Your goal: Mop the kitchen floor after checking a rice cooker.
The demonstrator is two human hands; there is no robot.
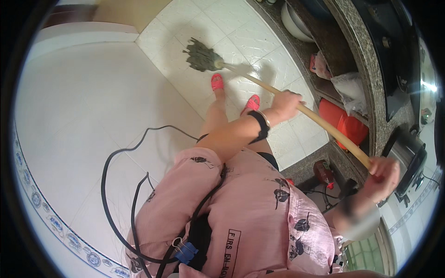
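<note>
A mop with a pale wooden handle (326, 127) runs slantwise across my front. Its grey-green cloth-strip head (203, 55) rests on the tiled floor just beyond one pink slipper (217, 82). My left hand (285, 104) is wrapped around the middle of the handle, a black band on that wrist. At the handle's upper end, my right hand (385, 175) grips it beside the counter. The right forearm is partly blurred.
To the right stands a granite-edged counter (379, 139) with a metal cooking appliance (406, 160). Shelves below hold a white basin (295, 24), plastic bags (349, 90) and a red bucket (342, 121). A white tiled wall (94, 104) rises at left. A black cable (107, 184) loops beside me.
</note>
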